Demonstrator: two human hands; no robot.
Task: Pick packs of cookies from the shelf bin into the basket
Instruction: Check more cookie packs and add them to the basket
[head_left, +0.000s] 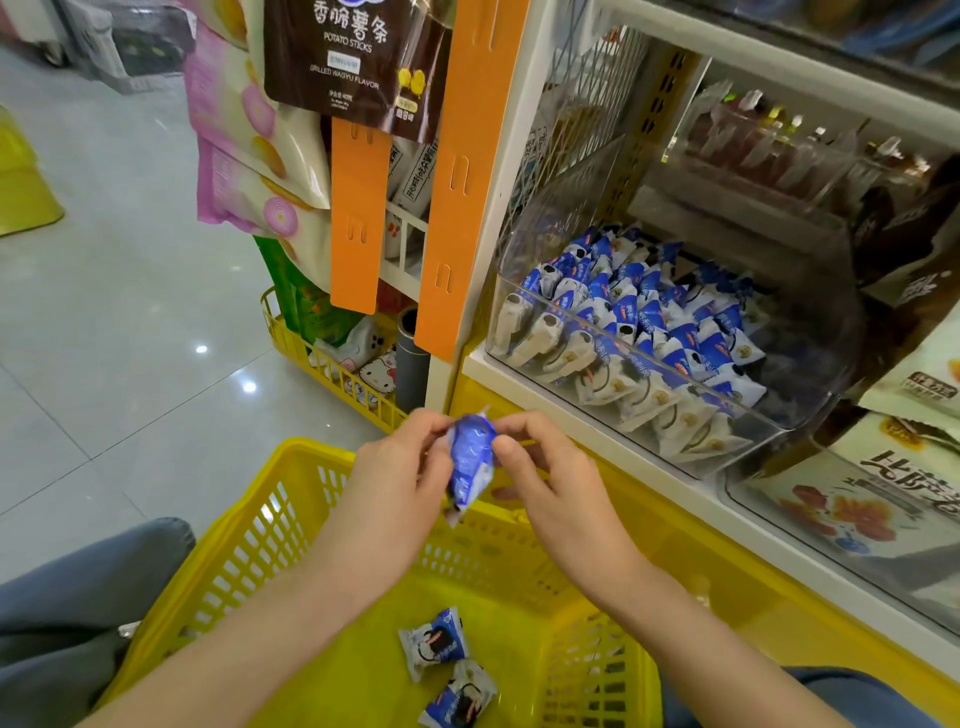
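A blue and white cookie pack (470, 462) hangs upright over the yellow basket (249, 535). My left hand (400, 483) and my right hand (550, 473) both pinch it at its top, one on each side. Two more cookie packs (435, 642) (462, 696) lie on the basket's floor. The clear shelf bin (769, 415) to the upper right holds several of the same packs (639, 322).
The white shelf frame with orange strips (457, 171) stands behind the basket. Snack bags (244, 130) hang at the upper left. A smaller yellow wire basket (332, 374) with goods sits on the tiled floor. Other bins (852, 519) of snacks are at the right.
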